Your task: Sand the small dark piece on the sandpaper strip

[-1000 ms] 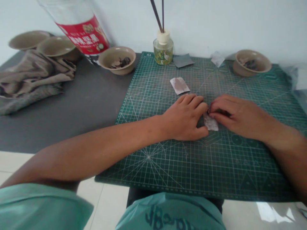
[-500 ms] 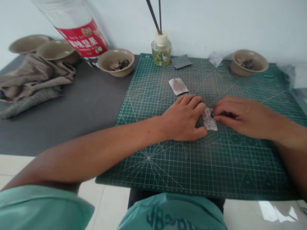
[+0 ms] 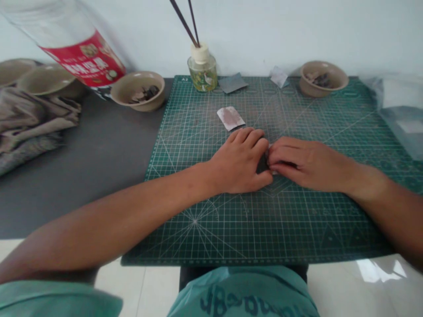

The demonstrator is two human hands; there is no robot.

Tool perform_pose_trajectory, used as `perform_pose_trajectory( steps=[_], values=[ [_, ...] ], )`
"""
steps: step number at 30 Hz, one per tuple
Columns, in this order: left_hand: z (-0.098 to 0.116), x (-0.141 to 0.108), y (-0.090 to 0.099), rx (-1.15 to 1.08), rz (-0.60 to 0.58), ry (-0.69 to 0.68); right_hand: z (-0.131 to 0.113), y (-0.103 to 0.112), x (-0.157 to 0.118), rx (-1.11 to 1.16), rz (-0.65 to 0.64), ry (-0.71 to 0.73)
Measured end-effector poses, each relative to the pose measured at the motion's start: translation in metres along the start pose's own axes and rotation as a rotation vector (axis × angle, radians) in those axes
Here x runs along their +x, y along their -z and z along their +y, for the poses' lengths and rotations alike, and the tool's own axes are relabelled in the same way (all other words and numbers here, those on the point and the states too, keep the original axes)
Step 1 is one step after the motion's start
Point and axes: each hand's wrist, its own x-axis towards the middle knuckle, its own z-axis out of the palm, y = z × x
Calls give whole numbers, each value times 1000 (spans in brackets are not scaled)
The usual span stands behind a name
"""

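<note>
My left hand (image 3: 238,161) and my right hand (image 3: 304,164) meet near the middle of a green cutting mat (image 3: 264,229). Between their fingertips sits a small dark piece (image 3: 263,164), partly hidden. A pale paper slip (image 3: 272,172) lies under my right fingers, and only its edges show. It looks like worn sandpaper. My left fingers curl against the dark piece, while my right fingers press on the slip. A similar worn slip (image 3: 230,118) lies flat on the mat, just beyond my left hand.
Tan bowls with dark chips stand at the mat's far right (image 3: 324,79) and on the grey table (image 3: 138,91). A diffuser bottle with sticks (image 3: 202,72), a grey abrasive sheet (image 3: 233,83), a crumpled cloth (image 3: 33,123) and a tilted red-labelled plastic jar (image 3: 82,57) stand beyond.
My right hand has slid left and closed up to my left hand. The pale slip, earlier visible between them, is now mostly covered. The whole view has shifted as my head turned.
</note>
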Motion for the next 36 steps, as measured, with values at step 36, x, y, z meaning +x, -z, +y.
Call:
perform_pose_trajectory(
  steps=[36],
  values=[
    [1,1,-1,19,4,3,10,6,3,52,29,9]
  ],
)
